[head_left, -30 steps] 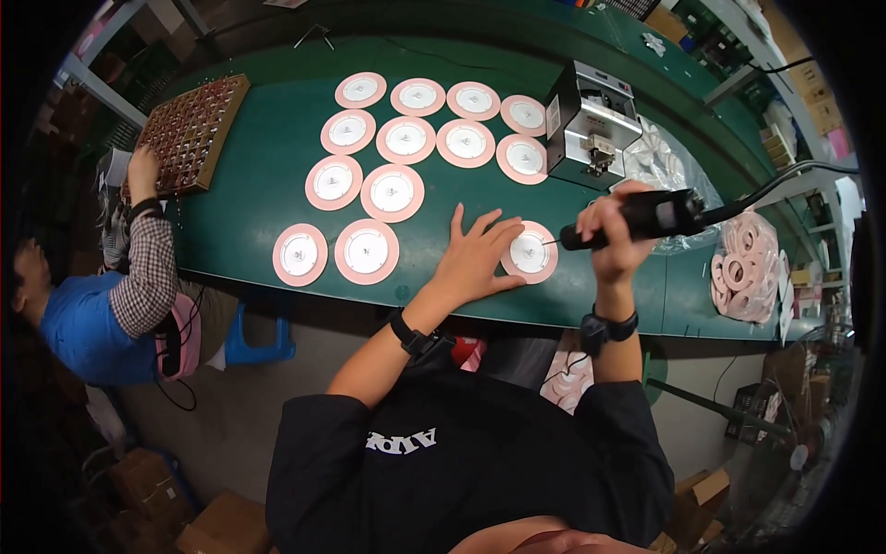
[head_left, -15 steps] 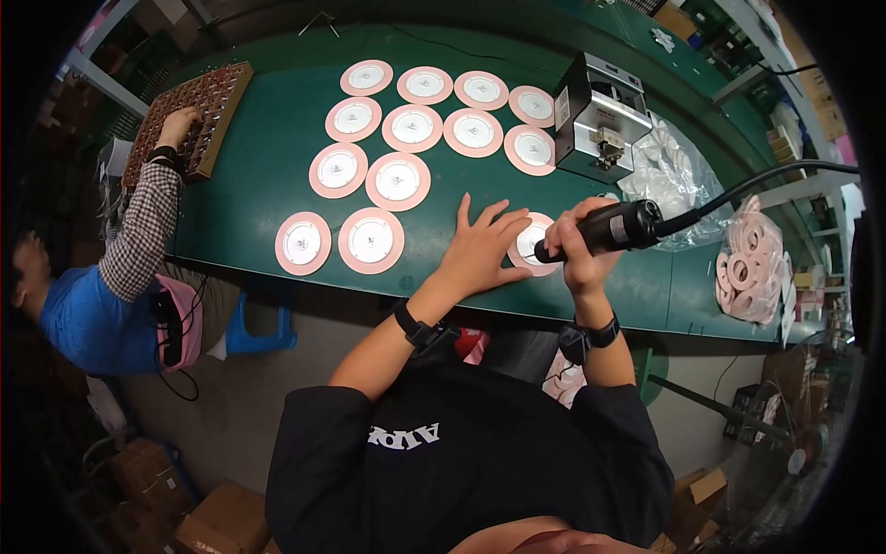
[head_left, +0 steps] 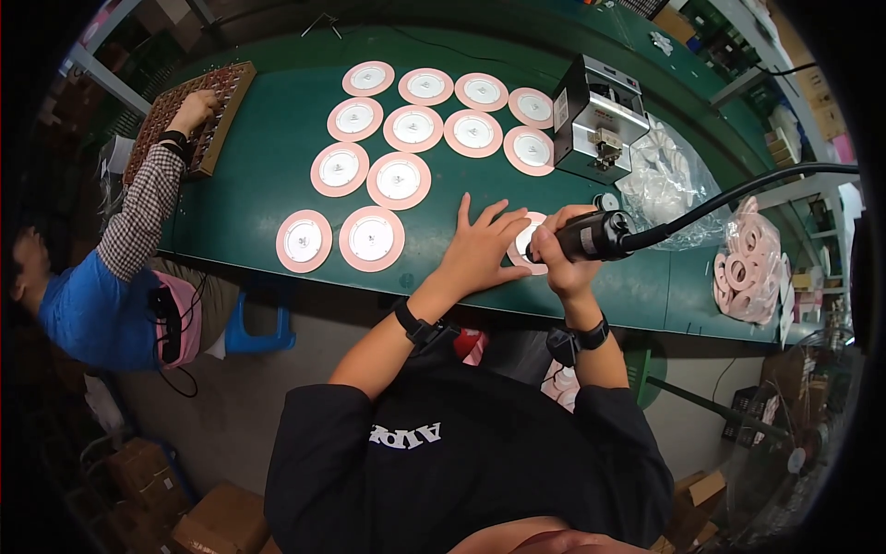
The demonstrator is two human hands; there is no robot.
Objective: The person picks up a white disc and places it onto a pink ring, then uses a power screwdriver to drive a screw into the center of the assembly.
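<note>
Swinging inward, the right hand (head_left: pixel 568 263) has carried the driver (head_left: pixel 595 236) from the 3 o'clock side of the disc (head_left: pixel 523 242) to right over it, so the work now seems trained on that piece; whether the tip touches, I cannot tell. Those fingers wrap the driver's barrel. The left hand (head_left: pixel 472 247) stays put, spread, fingertips by the disc's 11 o'clock, thumb by 6. This disc lies on the bench (head_left: pixel 258 166), with twelve others (head_left: pixel 399 180) spread from 9 to 12 o'clock of it.
</note>
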